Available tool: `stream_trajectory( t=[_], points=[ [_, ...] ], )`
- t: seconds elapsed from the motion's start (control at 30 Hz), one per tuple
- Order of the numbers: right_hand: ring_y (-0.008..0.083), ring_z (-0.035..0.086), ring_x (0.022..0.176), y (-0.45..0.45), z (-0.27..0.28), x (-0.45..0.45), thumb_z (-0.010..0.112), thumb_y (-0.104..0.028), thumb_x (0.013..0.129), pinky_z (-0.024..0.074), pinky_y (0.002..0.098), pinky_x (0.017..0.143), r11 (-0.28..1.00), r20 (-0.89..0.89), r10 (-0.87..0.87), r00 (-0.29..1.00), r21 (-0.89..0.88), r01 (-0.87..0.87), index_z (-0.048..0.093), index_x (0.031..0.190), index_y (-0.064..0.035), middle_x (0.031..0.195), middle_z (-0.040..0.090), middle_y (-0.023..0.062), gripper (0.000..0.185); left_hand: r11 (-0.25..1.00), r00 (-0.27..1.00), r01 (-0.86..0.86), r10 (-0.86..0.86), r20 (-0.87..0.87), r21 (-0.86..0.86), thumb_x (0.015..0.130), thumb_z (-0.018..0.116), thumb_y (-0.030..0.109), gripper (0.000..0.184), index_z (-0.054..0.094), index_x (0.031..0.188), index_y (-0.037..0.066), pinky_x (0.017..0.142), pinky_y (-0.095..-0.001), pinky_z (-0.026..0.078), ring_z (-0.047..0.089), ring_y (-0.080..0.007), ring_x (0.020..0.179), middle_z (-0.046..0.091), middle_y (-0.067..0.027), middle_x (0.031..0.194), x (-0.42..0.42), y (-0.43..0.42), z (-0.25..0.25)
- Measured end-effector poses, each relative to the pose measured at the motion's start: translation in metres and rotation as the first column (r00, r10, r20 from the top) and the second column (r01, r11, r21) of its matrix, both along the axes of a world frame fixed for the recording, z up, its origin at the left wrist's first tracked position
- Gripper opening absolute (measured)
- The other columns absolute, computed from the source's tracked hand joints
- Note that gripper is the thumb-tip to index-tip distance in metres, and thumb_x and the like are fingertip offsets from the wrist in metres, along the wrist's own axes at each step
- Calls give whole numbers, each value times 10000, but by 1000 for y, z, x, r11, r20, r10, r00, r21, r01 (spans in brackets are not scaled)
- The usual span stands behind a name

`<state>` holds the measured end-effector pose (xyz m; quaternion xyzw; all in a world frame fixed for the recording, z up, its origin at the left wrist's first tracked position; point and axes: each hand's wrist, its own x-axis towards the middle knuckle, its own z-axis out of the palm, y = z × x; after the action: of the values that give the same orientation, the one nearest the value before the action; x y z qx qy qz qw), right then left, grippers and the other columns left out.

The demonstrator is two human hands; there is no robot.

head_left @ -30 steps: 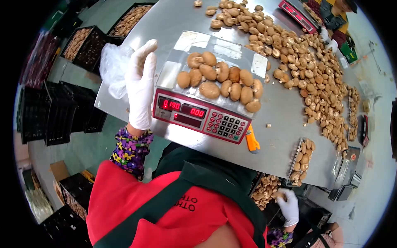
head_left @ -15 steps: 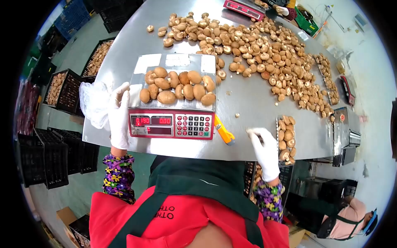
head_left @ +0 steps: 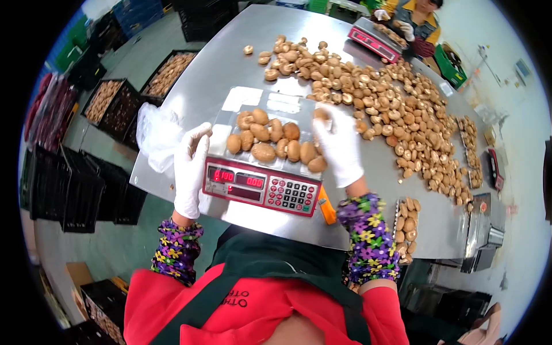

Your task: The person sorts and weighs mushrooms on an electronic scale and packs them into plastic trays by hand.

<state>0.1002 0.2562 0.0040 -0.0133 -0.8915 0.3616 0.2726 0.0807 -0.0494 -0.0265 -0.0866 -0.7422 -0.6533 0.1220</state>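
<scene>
A red digital scale [head_left: 261, 190] with lit displays stands on the metal table, tilted in view. On its clear platform lie several brown mushrooms [head_left: 263, 152]. At the platform's right edge is my right hand [head_left: 340, 146], in a white glove, its fingers closed on a mushroom [head_left: 320, 114]. My left hand [head_left: 191, 167], also gloved, is beside the scale's left edge, thumb and fingers apart with nothing visible between them. A crumpled clear plastic bag [head_left: 156, 135] lies just left of it. An orange-handled cutter [head_left: 326, 210] rests right of the scale, partly behind my right forearm.
A big heap of mushrooms [head_left: 414, 123] spreads over the table [head_left: 230, 54]. A filled tray [head_left: 407, 227] lies near the front right edge. Across the table a co-worker [head_left: 422, 23] handles mushrooms at another scale [head_left: 374, 43]. Black crates [head_left: 106, 106] of mushrooms stand on the floor at left.
My right hand has moved from beside the filled tray, up and left to the scale, and now grips a mushroom. The view has turned, and more of the co-worker shows.
</scene>
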Motion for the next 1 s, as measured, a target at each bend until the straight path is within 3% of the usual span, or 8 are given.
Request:
stream_trajectory(
  t=[0.03,0.13,0.17,0.23,0.33,0.47,0.8,1.0],
  points=[
    [284,624,1043,20,-8,-12,625,-247,873,484,370,901,992,-117,26,993,-122,-40,644,1152,-50,1052,684,143,342,1000,1000,-18,18,6,-2,978,544,51,268,589,1236,-6,984,-282,455,598,-152,1105,643,-86,1182,0,-7,-1],
    [196,632,988,91,-30,-31,618,-166,900,493,299,885,924,179,-4,984,-376,72,608,1211,2,1109,665,153,353,996,995,-86,84,48,31,984,542,60,253,603,1222,0,978,-274,454,600,-149,1090,645,-76,1166,0,-17,7],
    [177,623,992,120,-52,-36,608,-177,916,492,296,885,958,139,-42,989,-275,79,579,1250,21,1121,661,137,389,994,994,-101,99,45,45,983,548,66,252,608,1220,5,977,-272,454,599,-147,1089,646,-74,1161,-1,-19,9],
    [192,593,1100,130,-56,-23,590,-197,941,458,302,952,892,171,-86,982,-426,152,515,1322,57,1229,626,156,464,990,991,-129,126,49,63,985,556,95,256,622,1222,23,940,-255,459,600,-131,1057,654,-59,1131,-2,-26,10],
    [210,576,1153,140,-72,12,529,-140,969,426,310,1003,922,152,-95,984,-359,145,607,1222,37,1231,636,160,318,981,980,-166,153,131,101,987,559,121,255,633,1216,37,883,-239,463,598,-110,1015,660,-43,1104,-4,-34,7],
    [48,536,712,96,-73,80,521,-96,981,421,197,609,827,251,-52,967,-532,182,678,1089,-6,874,653,3,211,984,976,-129,104,194,125,987,570,191,275,636,1212,48,794,-221,459,599,-82,916,659,-13,1039,-6,-40,-2],
    [92,610,636,21,-49,115,524,-163,992,463,216,551,724,351,82,933,-664,186,649,1077,7,921,672,73,227,978,911,207,-182,370,-30,992,556,233,317,606,1238,39,622,-190,452,578,-46,734,654,0,924,-40,-25,-20],
    [132,644,610,19,-42,70,543,-250,979,491,232,521,659,401,234,886,-736,159,606,1064,-12,828,641,59,261,927,849,345,-243,469,-144,978,578,190,219,665,1084,19,456,-203,397,525,-56,519,604,8,702,-62,-4,-4]
  ],
)
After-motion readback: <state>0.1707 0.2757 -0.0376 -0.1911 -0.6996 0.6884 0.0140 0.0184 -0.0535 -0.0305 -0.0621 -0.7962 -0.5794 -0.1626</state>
